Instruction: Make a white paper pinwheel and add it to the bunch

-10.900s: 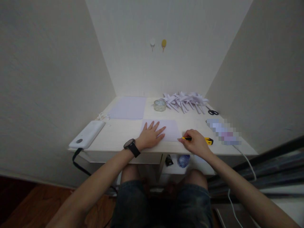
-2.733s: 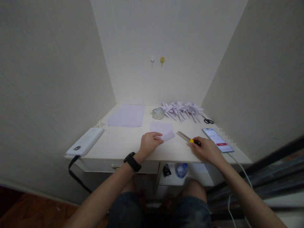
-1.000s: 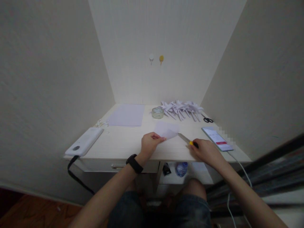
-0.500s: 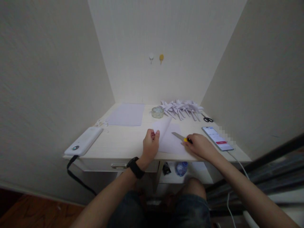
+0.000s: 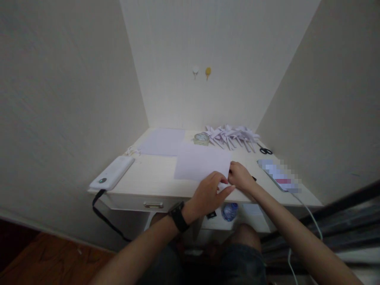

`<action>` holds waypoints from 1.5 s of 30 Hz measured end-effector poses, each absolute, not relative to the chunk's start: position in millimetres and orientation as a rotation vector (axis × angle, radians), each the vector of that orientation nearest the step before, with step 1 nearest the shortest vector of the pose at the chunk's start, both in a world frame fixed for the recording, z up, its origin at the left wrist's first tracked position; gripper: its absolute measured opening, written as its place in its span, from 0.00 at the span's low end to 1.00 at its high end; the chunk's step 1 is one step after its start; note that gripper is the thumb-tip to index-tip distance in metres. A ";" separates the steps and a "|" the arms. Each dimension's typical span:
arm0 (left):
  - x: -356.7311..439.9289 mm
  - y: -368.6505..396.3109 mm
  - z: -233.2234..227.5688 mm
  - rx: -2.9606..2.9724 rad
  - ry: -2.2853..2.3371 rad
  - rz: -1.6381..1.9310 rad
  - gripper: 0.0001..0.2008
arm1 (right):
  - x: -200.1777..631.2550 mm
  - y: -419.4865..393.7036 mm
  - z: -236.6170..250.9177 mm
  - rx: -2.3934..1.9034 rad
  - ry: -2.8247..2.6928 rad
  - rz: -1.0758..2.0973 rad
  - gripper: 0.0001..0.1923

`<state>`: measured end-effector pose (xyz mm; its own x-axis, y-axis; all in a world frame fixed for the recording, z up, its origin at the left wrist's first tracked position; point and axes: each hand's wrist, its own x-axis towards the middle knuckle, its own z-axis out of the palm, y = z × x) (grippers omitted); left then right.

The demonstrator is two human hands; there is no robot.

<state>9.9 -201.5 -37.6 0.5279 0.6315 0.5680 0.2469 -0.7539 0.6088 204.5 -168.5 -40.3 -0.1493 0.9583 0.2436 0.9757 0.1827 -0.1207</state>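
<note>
Pale lilac paper sheet (image 5: pixel 202 163) lies flat on the desk (image 5: pixel 154 174), long axis left to right, just beyond both hands. The left hand (image 5: pixel 209 194) and right hand (image 5: pixel 241 178) meet at its near right corner, fingers pinching the edge; the right sits closer to that corner

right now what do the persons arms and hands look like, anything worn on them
Both arms are bare, with no sleeves in view and no gloves. The left hand has a black watch with a dark band strapped at the wrist. The right hand and its wrist carry nothing that shows. No rings can be made out at this size.
</note>
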 end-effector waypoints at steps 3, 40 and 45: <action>-11.8 -175.3 -32.8 2.742 0.717 0.930 0.12 | 210.3 -164.3 -47.8 -1.763 -2.182 -0.090 0.12; -7.7 -122.8 -48.1 2.906 0.892 0.236 0.27 | 227.7 -206.3 -56.6 -1.440 -2.056 0.119 0.10; -7.5 -124.6 -48.1 2.908 0.893 0.240 0.27 | 227.9 -211.7 -58.2 -1.421 -2.063 0.103 0.10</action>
<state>-7.5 -124.6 -48.1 0.8167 0.5638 0.1231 0.5495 -0.8250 0.1321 227.9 -211.7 -58.2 -0.2254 0.8662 0.4460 0.8176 0.4171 -0.3968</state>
